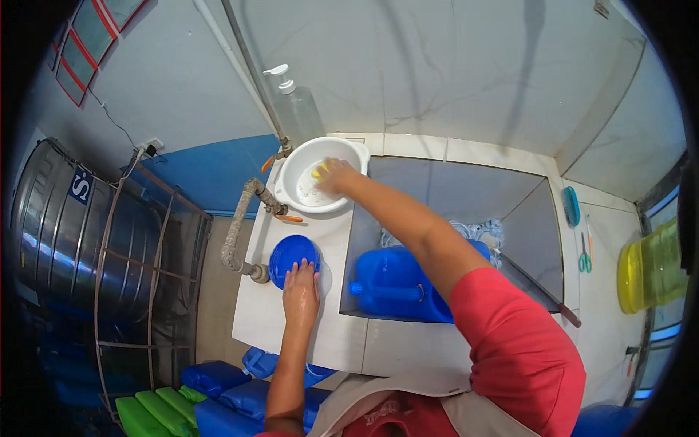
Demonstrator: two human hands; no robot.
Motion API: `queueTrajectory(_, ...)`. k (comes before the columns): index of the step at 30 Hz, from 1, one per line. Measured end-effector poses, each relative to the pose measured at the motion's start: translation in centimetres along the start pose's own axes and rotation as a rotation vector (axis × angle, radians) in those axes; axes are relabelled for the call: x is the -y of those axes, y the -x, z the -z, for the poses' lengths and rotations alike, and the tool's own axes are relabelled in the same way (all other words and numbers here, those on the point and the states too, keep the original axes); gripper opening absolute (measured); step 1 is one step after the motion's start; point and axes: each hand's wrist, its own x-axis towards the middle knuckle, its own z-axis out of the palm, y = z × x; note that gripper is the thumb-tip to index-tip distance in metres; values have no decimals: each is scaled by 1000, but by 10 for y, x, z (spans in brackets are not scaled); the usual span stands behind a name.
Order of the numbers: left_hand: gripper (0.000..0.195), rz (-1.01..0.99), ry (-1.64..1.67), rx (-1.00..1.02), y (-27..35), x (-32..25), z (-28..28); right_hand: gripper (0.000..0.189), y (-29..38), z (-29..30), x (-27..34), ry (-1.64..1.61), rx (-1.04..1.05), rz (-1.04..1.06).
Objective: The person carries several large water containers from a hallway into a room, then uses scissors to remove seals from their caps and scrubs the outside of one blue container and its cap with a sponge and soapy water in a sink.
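Note:
My right hand [339,177] reaches into a white plastic basin [291,180] and grips a yellow sponge [321,170], partly hidden by blurred fingers. Soapy bubbles lie on the basin's bottom. On the tiled counter [333,333], my left hand [301,287] rests its fingers on the near side of a round blue plastic lid or shallow bowl [292,252]. Whether those fingers grip the rim I cannot tell. Under my right arm, a blue water jug [390,278] lies on its side in the tiled sink [426,185].
Beside the basin stand a clear pump bottle [299,112] and pipes with orange-handled valves [288,218]. A long-handled tool [538,287] leans across the sink's right edge. Farther right lie a teal brush [571,206] and scissors [585,257]. Blue jugs [235,407] and green jugs [155,409] sit below left.

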Motion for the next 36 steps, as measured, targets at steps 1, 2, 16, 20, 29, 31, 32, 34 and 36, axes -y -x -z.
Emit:
queueTrajectory(1, 37, 16, -8, 0, 6, 6, 0, 43, 8, -10, 15, 215, -85, -155)
queueTrajectory(2, 41, 28, -112, -56, 11, 8, -2, 44, 0, -15, 35, 318, 166, -246)
queueTrajectory(16, 39, -507, 184, 286, -62, -135, -63, 42, 73, 169, -90, -157, 375, -55)
queueTrajectory(20, 49, -277, 313, 217, -100, -182, -73, 35, 140, 181, -141, 294, 411, -160)
queueTrajectory(29, 56, -246, 175, 259, -100, -206, -79, 32, 167, 174, -175, 455, 317, -133)
queueTrajectory(31, 54, -239, 146, 192, -104, -193, -76, 33, 150, 160, -138, 388, 509, 19)
queueTrajectory(32, 56, -164, 154, 243, -108, -187, -73, 33, 146, 153, -123, 345, 611, 96)
queueTrajectory(34, 58, -180, 190, 322, -108, -210, -77, 24, 148, 162, -203, 295, 451, 55)
queueTrajectory(36, 58, -117, 261, 339, -111, -223, -88, 26, 182, 174, -286, 347, 255, 190)
